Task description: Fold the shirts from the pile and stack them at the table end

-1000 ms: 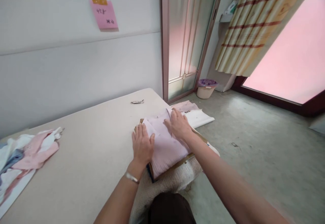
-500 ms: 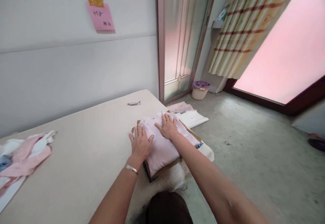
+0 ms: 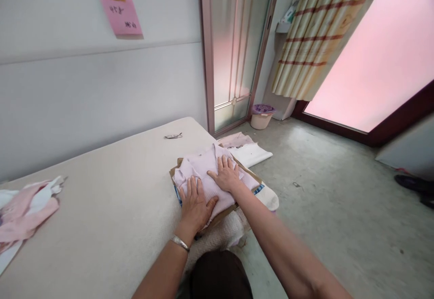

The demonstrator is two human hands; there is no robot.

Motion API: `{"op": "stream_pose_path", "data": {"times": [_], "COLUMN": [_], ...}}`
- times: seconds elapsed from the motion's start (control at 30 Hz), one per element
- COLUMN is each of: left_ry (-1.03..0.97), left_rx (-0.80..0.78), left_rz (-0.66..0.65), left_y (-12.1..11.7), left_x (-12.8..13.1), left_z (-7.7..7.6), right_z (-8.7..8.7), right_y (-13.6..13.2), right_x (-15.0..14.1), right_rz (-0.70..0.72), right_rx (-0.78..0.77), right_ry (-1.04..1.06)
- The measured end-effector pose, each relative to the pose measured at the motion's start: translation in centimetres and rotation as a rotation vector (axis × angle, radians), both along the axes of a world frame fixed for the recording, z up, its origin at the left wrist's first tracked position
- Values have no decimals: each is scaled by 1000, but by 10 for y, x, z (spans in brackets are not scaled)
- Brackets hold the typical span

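A folded pale pink-lilac shirt (image 3: 200, 161) lies on top of a brown layer (image 3: 219, 220), with blue edges showing beneath it, at the near right corner of the bed-like surface (image 3: 118, 199). My left hand (image 3: 196, 204) rests on the near left part of the shirt, palm down, fingers spread. On its right part my right hand (image 3: 225, 175) lies flat, fingers stretched out and thumb apart. The shirt's collar end points away from me. Under the hands the cloth is hidden.
Rumpled pink and white clothes (image 3: 27, 213) lie at the left. A pair of glasses (image 3: 173, 136) sits near the far edge. Beyond the right edge are more pink and white cloths (image 3: 251, 153). A bin (image 3: 261, 117) with a purple liner stands by the glass door (image 3: 230, 64).
My left hand has slid toward me and inward over the shirt. My right hand, earlier bent at the far right, now lies flat. The view has turned slightly right.
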State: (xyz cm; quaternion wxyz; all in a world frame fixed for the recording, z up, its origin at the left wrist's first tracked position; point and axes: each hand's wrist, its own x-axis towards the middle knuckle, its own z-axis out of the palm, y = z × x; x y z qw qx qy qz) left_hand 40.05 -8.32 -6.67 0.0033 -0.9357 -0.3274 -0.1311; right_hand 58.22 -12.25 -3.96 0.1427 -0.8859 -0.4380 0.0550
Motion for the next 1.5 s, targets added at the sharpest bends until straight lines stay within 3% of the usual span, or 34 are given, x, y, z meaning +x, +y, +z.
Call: {"op": "stream_pose_path", "data": {"times": [0.1, 0.2, 0.37, 0.5, 0.63, 0.77, 0.9, 1.13, 1.5], "left_ry": [-15, -70, -107, -216, -509, -660, -699, -714, -692], "left_rx": [-12, 1, -26, -57, -132, -374, -635, -904, -948], "left_rz": [-19, -35, -56, -55, 29, 244, 408, 423, 426], "left_y": [0, -4, -15, -24, -25, -20, -16, -18, -20], "left_x": [-8, -16, -14, -16, -43, -77, -87, -74, -77], "left_z": [7, 14, 19, 20, 20, 15, 13, 12, 19], "right_z": [24, 38, 30, 22, 23, 20, 14, 10, 23], "right_y": [-30, -72, -112, -110, -107, -110, -106, -90, -85], "right_x": [16, 41, 68, 68, 64, 65, 74, 86, 72], "right_rz": [-50, -283, -256, -326, -178, -190, -159, -151, -201], "right_rx": [125, 141, 62, 119, 101, 107, 77, -71, -38], "right_ry": [-44, -3, 85, 26, 80, 85, 105, 195, 75]}}
